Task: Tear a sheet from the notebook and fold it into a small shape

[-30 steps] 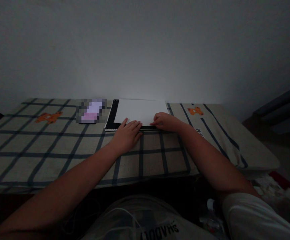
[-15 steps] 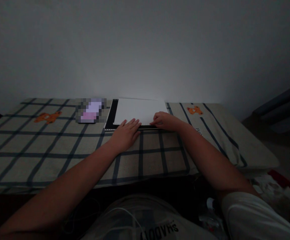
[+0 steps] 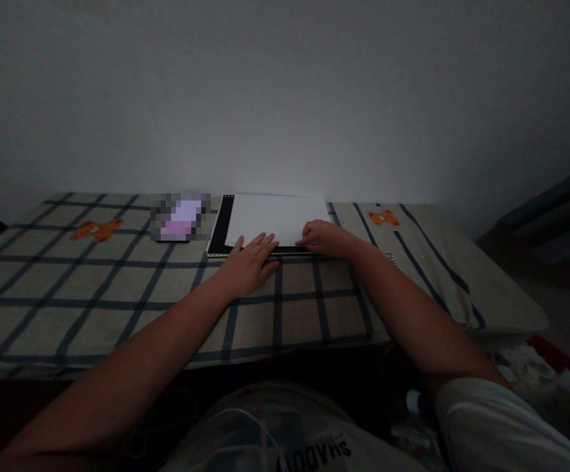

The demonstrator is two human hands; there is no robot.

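A white sheet of paper [image 3: 277,216] lies on a black board [image 3: 220,229] at the far side of a table under a checked cloth [image 3: 117,288]. My left hand [image 3: 248,262] lies flat with its fingers stretched out, their tips on the sheet's near edge. My right hand [image 3: 324,237] rests at the sheet's near right corner with its fingers curled down onto the paper; whether it pinches the edge is hidden in the dim light.
A lit, blurred phone-like screen [image 3: 180,217] lies left of the board. Orange bear prints [image 3: 92,229] mark the cloth. A plain wall stands right behind the table. A dark rail [image 3: 550,203] and some clutter [image 3: 535,373] are at the right.
My left hand has crept slightly forward along the sheet's near edge. My right hand stays where it was.
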